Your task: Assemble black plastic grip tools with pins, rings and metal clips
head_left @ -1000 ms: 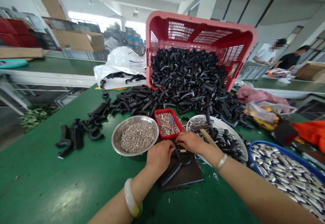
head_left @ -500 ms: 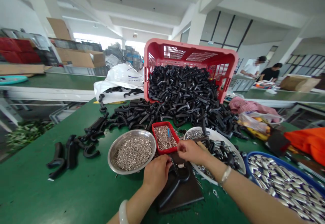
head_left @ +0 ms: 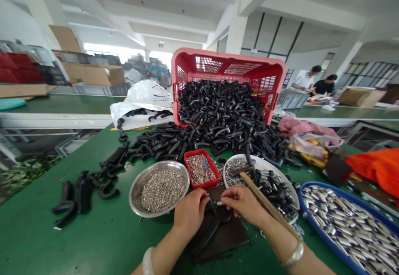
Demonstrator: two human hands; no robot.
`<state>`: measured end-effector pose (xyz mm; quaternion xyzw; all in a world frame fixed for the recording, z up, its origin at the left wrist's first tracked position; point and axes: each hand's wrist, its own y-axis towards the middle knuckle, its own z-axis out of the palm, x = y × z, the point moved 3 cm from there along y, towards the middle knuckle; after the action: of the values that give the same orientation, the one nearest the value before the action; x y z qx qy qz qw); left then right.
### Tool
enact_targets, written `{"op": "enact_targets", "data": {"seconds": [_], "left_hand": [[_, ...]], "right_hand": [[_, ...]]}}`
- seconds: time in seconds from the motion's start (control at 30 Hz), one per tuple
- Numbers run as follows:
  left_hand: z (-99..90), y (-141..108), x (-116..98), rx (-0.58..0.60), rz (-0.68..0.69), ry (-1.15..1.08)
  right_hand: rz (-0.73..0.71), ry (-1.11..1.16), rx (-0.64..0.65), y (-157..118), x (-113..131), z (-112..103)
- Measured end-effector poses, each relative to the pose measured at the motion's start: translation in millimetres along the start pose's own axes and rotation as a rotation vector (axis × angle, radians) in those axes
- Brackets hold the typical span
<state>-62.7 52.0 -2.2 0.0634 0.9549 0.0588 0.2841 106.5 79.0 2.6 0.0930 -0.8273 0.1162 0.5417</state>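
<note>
A black curved plastic handle [head_left: 208,234] with a hooked end lies on a dark flat plate [head_left: 232,241] in front of me. A small metal coil spring [head_left: 220,203] sits across its upper end. My left hand [head_left: 190,209] is closed in a pinch at the left of that end; what its fingertips hold is hidden. From the right, my right hand [head_left: 242,203] pinches at the spring's outer end. Just beyond the hands is a red tray [head_left: 216,181] of small metal pins with a blue piece among them.
A steel bowl [head_left: 134,202] of small metal parts stands left. At right are a white basin [head_left: 291,185] with a wooden-handled hammer [head_left: 260,194] across it and a blue tray [head_left: 314,223] of silver pieces. Behind, a red crate [head_left: 229,54] spills black handles. Two people work far right.
My right hand has come down from beside the red tray's corner to the spring, uncovering the hammer. The left hand stays at the black handle. The view has shifted slightly.
</note>
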Motion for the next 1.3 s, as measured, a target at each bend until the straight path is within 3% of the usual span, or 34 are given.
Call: {"op": "enact_targets", "data": {"seconds": [0.2, 0.3, 0.57, 0.9, 1.07, 1.3], "left_hand": [[0.8, 0, 0, 0.008, 0.014, 0.012], [1.6, 0, 1, 0.025, 0.010, 0.018], [0.5, 0, -1, 0.050, 0.005, 0.038], [2.5, 0, 0, 0.064, 0.020, 0.038], [1.4, -1, -1, 0.080, 0.023, 0.051], [3.3, -2, 0, 0.080, 0.037, 0.062]], "right_hand": [[-0.167, -0.167, -0.206, -5, -9, -12], [-0.247, -0.296, -0.242, -7, -11, -9], [-0.184, -0.369, -0.201, -6, -16, -10], [-0.381, -0.647, -0.209, -11, -16, 1], [-0.387, -0.634, -0.148, -9, -17, -2], [-0.366, -0.696, -0.162, -8, -19, -1]]}}
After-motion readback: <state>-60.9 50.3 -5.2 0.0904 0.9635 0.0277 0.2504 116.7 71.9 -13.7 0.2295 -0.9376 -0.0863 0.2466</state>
